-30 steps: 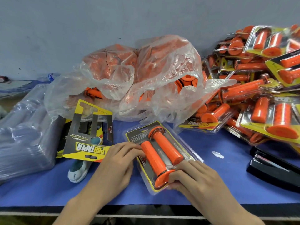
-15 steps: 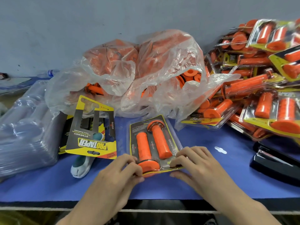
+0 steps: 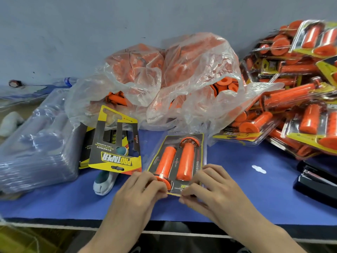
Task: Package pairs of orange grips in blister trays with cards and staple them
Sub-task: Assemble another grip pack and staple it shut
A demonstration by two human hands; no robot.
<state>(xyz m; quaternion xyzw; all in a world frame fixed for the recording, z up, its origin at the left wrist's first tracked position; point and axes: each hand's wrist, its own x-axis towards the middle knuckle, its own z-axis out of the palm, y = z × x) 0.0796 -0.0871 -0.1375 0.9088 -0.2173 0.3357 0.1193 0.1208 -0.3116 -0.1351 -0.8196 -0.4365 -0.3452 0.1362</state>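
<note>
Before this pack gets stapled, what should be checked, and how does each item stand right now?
1. Two grips seated in the pack: ok.
2. Card inside, behind the grips: ok.
3. Left hand and right hand pinch the near edge: ok.
4. Near edge fully closed: cannot tell.
5. Stapler lies free on the table, right of the pack: ok.
</note>
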